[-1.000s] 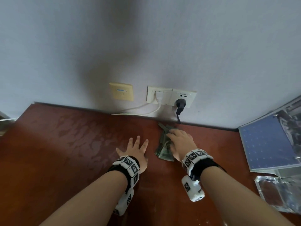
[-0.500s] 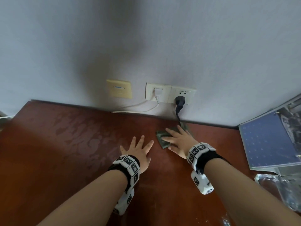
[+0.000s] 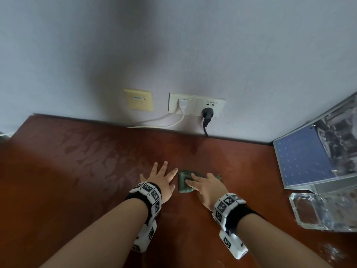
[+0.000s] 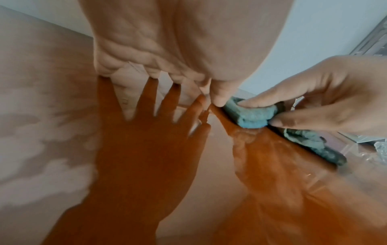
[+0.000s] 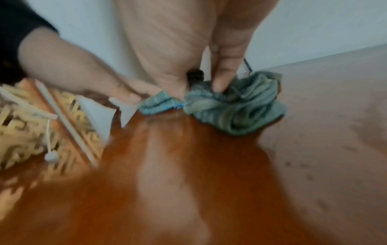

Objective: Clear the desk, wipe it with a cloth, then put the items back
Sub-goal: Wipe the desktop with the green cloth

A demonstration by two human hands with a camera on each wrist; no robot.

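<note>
Head view puts me mid-wipe, I judge: right grip (image 3: 207, 187) curled on the bunched cloth (image 3: 183, 186) mid-way along the worktop (image 3: 58, 200), left grip (image 3: 164, 180) spread flat just beside it, damp patches (image 3: 92, 157) toward the left edge, putting items back yet to come.

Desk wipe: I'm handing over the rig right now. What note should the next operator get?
Left hand: open, flat on the desk, fingers spread, beside the cloth.
Right hand: grips the cloth, pressing it on the desk in front of the wall sockets.
Done: the desk's left part shows damp streaks.
Left: probably wipe the right part, near the blue binder and glass dish lying there; then put the items back.
</note>
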